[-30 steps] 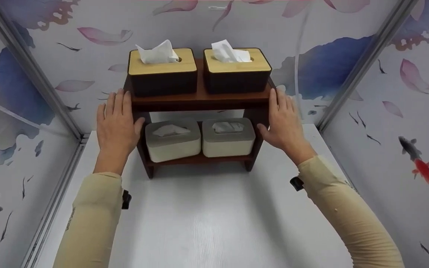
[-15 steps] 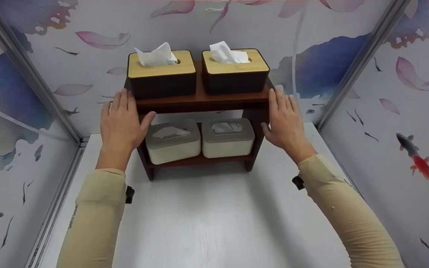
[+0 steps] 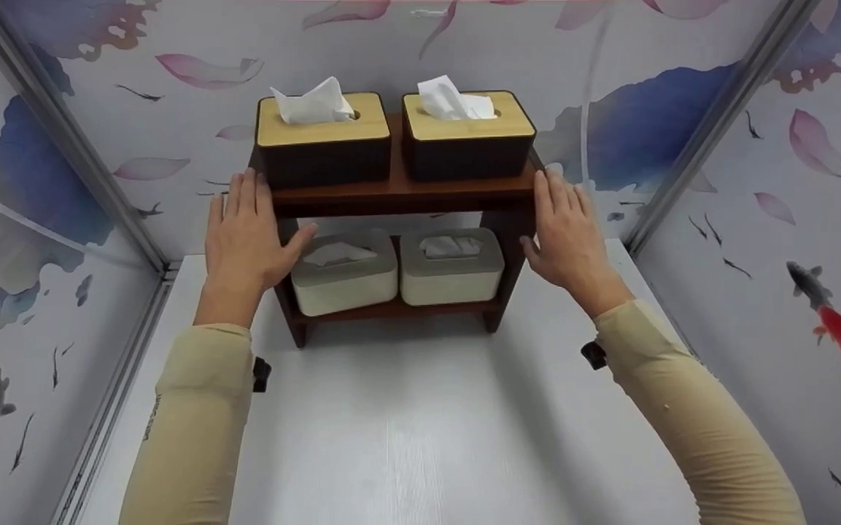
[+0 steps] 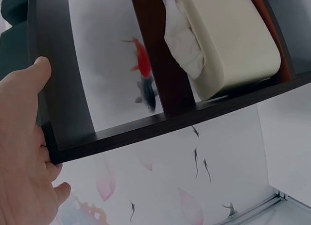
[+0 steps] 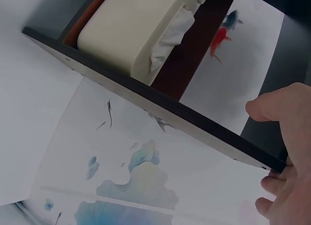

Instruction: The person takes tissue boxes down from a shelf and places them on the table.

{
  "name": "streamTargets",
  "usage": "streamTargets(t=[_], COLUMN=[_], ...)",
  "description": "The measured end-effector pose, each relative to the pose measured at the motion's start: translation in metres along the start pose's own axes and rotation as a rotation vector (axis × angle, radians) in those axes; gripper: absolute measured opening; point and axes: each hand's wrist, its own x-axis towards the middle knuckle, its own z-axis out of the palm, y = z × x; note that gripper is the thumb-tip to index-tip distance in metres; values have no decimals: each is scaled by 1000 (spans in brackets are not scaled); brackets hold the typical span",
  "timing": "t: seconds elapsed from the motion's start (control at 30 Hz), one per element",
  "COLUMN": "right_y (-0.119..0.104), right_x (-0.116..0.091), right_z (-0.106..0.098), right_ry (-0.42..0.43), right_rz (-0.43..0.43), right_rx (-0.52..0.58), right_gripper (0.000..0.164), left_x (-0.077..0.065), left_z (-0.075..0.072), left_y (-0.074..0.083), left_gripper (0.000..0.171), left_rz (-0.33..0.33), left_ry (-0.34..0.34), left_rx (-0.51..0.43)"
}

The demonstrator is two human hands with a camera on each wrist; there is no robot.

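One white surface (image 3: 413, 423) is bounded by patterned walls (image 3: 41, 292); at its far side, a brown shelf (image 3: 405, 191) bearing tissue boxes (image 3: 324, 160) is touched at left by the left hand (image 3: 243, 240), fingers straight, and at right by the right hand (image 3: 570, 237), likewise uncurled.

My sleeves (image 3: 194, 415) look like matt, wrinkled cloth. The shelf (image 3: 405, 188) seems smooth wood with a faint sheen; upper boxes wear pale wood-look lids (image 3: 464, 130), lower boxes (image 3: 451, 284) look matt plastic, tissues (image 3: 318, 102) creased paper, the desk (image 3: 405, 437) glossy, rails (image 3: 714, 120) metal.
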Motion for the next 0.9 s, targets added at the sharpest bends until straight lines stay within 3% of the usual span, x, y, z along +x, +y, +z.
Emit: streamTargets(t=[0.13,0.33,0.7,0.9], right_y=[0,-3,-2,-7], right_x=[2,2,18,31], right_z=[-6,-17,-40,-52], right_ry=[-42,-125,-104,-152], right_rz=[1,67,103,127], right_rx=[24,55,50,26], right_gripper=[89,93,107,111], left_x=[0,0,-2,-2], left_z=[1,2,-6,-5], left_y=[-3,-5,-3,-3], left_gripper=[98,97,98,99], left_rz=[10,26,32,32], left_ry=[-5,-25,-60,-57], left_rx=[-11,-7,22,15])
